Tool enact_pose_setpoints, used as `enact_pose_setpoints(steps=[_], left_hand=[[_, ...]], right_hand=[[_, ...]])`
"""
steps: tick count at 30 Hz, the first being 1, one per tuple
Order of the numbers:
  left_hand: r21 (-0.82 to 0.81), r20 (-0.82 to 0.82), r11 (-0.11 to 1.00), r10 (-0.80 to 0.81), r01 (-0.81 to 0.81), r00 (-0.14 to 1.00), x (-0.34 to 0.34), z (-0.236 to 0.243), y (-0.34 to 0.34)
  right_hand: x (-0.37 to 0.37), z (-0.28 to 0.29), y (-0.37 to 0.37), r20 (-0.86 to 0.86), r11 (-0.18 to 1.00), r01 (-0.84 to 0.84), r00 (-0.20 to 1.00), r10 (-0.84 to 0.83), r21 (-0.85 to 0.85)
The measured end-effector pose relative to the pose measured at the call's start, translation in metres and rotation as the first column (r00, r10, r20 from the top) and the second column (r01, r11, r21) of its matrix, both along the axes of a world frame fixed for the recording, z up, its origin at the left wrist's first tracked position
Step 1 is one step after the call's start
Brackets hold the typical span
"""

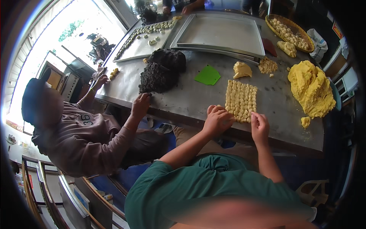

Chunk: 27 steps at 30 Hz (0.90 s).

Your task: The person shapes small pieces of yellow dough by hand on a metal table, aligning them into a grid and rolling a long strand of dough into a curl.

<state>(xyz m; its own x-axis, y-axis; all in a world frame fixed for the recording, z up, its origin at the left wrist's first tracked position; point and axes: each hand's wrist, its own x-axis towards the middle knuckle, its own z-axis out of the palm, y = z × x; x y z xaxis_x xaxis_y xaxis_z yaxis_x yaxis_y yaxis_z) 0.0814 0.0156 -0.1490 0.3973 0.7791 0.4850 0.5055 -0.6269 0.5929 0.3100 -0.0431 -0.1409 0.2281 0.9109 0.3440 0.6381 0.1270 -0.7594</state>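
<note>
A tight rectangular block of small pale-yellow dough balls lies on the metal table in front of me. My left hand rests at the block's near left corner, fingers curled; whatever they hold is hidden. At the near right corner my right hand has thumb and fingers drawn together in a pinch, and I cannot make out what is between them. Just beyond the block sit a smooth lump of pale dough and a crumbly dough piece.
A large yellow dough mound stands at right, near a woven basket of dough balls. Left of centre are a green scraper sheet and dark filling. Trays lie behind. A seated co-worker reaches toward the filling.
</note>
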Motion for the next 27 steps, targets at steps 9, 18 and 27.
enact_pose_setpoints(steps=[9,18,27], left_hand=[[0.103,-0.108,0.994,0.041,-0.03,0.993,0.006,-0.01,0.005],[0.129,-0.179,0.992,0.035,-0.012,0.983,0.011,0.002,0.0],[0.126,-0.158,0.992,0.006,0.014,0.987,0.016,0.009,0.003]], right_hand=[[0.028,-0.022,-0.004,0.078,0.996,0.013,0.997,-0.006,-0.086],[0.025,-0.021,-0.009,0.262,0.999,0.029,0.964,-0.037,0.036],[0.026,-0.01,0.003,0.344,0.994,0.021,0.937,-0.057,0.109]])
